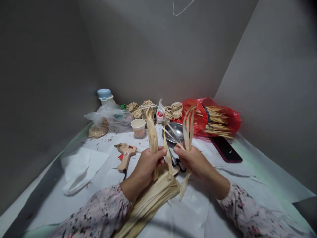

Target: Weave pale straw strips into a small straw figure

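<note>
Your left hand (147, 162) closed, fingers curled, thumb (159, 154) pointing toward right hand (196, 160). Your right grip closed too, thumb inward, near left grip but apart. Wrists (131, 186) behind grips, bare; sleeved forearms (99, 211) spreading outward behind them.

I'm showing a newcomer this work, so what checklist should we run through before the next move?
1. Left hand gripping the wide strip: ok.
2. Right hand holding the thin strips: ok.
3. Strip bundle close below the hands: ok.
4. Glue gun apart from both hands: ok.
5. Glue gun cool: cannot tell.
6. White table covering free of scraps: not ok, small bits lie on it.
</note>
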Motion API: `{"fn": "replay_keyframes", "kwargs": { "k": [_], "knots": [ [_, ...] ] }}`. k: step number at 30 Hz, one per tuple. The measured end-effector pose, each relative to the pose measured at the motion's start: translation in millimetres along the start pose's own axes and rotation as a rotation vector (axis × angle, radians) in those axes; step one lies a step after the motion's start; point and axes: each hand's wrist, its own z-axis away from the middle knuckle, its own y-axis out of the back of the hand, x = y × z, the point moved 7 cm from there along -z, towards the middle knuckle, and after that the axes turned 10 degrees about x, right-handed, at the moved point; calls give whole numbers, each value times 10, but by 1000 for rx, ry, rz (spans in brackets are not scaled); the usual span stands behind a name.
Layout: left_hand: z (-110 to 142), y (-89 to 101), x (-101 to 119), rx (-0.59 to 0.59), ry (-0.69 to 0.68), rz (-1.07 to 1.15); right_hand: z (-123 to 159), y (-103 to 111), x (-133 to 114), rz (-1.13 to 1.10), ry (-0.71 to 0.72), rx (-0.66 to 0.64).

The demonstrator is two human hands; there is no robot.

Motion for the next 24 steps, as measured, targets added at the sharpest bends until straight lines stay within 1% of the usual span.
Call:
{"fn": "replay_keyframes", "kwargs": {
  "k": [3, 6, 8, 10, 12, 15, 20, 24],
  "knots": [
    [26, -36, 43, -33, -37, -43, 24, -92, 170, 34, -4, -66],
    [49, -52, 77, -28, -53, -58, 50, -131, 216, 36, -18, -123],
    [57, -50, 92, -12, -58, -46, 50, -126, 230, 15, -38, -128],
    [66, -69, 99, -30, -60, -30, 39, -108, 232, -3, -34, -115],
    [75, -96, 98, -59, -63, -37, 23, -76, 211, 23, 18, -80],
    [81, -110, 69, -67, -45, -82, 15, -41, 178, 95, 96, -28],
    [85, -125, -12, -118, 24, -104, 43, -97, 165, 125, 115, -94],
    [85, -129, -53, -160, 42, -132, 62, -125, 152, 159, 141, -129]
  ]
}}
